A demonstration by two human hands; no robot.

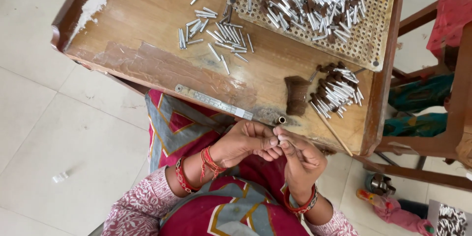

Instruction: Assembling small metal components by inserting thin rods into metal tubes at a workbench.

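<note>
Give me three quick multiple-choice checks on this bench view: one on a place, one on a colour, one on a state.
1. Where does the perforated board sit?
A. far right part of the wooden table
B. on the floor
C. on the person's lap

2. What colour are the bangles on the right wrist?
A. blue
B. red
C. white

3. How do the left hand and right hand stand?
A. flat on the table, apart
B. one on the brush
C. fingertips together on a small white piece

Answers: 1 A, the board heaped with small tubes lies at the far right corner. 2 B, the bands show red. 3 C, both hands meet above the lap, near the table edge.
</note>
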